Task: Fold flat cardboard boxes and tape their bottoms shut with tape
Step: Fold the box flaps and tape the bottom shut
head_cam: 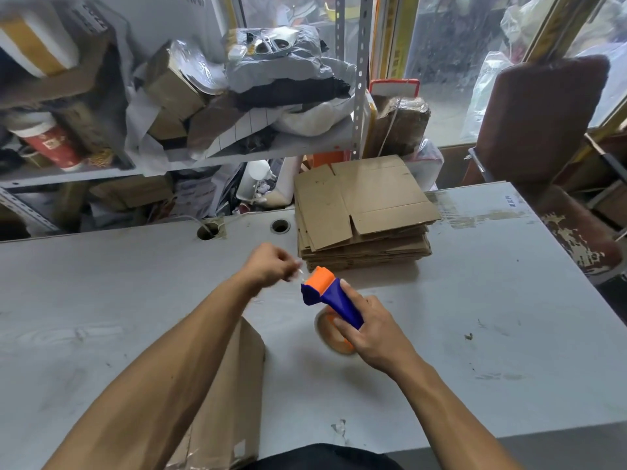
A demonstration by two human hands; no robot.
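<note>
The right hand point(375, 334) has its grip wrapped round the blue handle of the tape dispenser point(330, 300), held above the grey tabletop point(475, 300) with the tape roll under the palm and the orange head pointing away. Just left of that head, the left hand point(268, 264) is blurred; its grip seems to pinch the clear tape end. A folded box point(227, 395) stands under the left forearm, and the stack of flat boxes point(363, 212) lies beyond.
</note>
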